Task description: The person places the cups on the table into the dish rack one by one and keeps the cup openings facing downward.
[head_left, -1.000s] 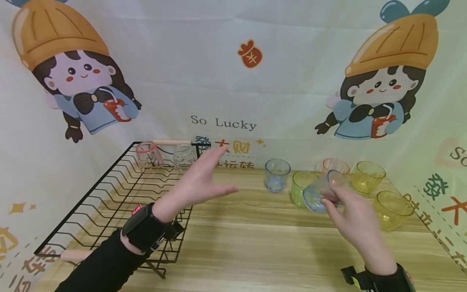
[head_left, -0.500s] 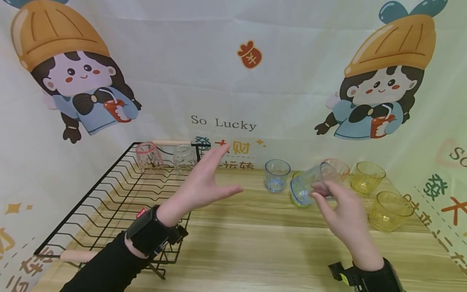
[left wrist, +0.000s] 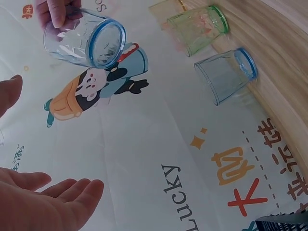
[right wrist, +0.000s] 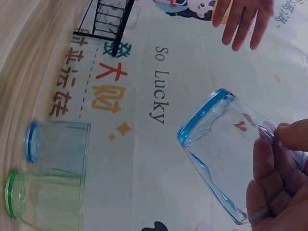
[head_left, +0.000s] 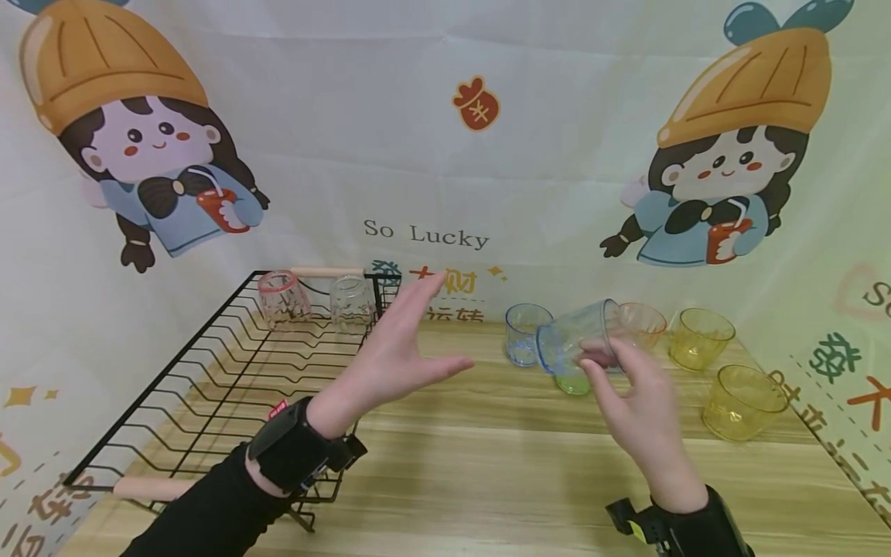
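Observation:
My right hand (head_left: 643,410) pinches a clear blue-tinted glass (head_left: 574,340) by its rim, thumb on one side and fingers inside the mouth. The glass is tilted in the air, its blue base toward the left hand. In the right wrist view the same glass (right wrist: 221,149) shows its thick blue bottom edge. My left hand (head_left: 390,348) hovers with straight, spread fingers over the right side of the black wire rack (head_left: 209,387), holding nothing. Behind the held glass stand another blue glass (head_left: 527,329) and a green glass (head_left: 574,384), the latter mostly hidden.
Two upturned glasses, one pink-rimmed (head_left: 284,298) and one clear (head_left: 351,302), sit at the rack's far end. A red-rimmed glass (head_left: 642,323) and two yellow glasses, one farther (head_left: 701,340) and one nearer (head_left: 745,402), stand on the right of the wooden table (head_left: 487,480).
My right hand has carried the blue glass leftward, past the green glass, tipping it closer to horizontal. The left hand has drifted slightly right, still spread.

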{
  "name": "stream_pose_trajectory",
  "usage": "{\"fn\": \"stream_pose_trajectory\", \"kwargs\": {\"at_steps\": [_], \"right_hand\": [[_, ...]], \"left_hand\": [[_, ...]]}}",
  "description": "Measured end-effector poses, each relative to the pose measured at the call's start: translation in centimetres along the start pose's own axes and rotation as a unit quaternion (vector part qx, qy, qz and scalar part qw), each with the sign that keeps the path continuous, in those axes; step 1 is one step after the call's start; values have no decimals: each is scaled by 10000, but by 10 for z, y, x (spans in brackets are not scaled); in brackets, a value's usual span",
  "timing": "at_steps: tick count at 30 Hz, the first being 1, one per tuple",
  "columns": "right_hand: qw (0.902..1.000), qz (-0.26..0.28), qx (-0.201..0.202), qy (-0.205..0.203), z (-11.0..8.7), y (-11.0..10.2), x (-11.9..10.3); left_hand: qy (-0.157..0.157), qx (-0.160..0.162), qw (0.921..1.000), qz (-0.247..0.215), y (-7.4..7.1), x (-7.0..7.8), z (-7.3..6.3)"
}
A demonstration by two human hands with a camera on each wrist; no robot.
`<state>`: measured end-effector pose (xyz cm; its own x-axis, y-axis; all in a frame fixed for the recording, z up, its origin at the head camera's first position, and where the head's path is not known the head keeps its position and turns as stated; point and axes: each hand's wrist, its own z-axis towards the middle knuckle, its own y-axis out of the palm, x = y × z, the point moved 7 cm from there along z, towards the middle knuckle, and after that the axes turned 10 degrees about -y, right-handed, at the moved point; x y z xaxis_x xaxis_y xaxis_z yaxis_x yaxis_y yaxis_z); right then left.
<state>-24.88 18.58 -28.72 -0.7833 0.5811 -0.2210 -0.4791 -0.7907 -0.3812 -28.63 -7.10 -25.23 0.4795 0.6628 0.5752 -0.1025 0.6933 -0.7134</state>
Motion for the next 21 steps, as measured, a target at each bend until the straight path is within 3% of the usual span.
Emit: {"fn": "stream_pose_trajectory", "kwargs": {"at_steps": [11, 21], "right_hand": [[9939, 908, 540, 327, -1, 9, -3], [9821, 1673, 620, 611, -1, 20, -8]], "left_hand": [[263, 145, 9988, -398, 4, 6, -3], [553, 305, 9967, -510, 12, 12, -7]]}}
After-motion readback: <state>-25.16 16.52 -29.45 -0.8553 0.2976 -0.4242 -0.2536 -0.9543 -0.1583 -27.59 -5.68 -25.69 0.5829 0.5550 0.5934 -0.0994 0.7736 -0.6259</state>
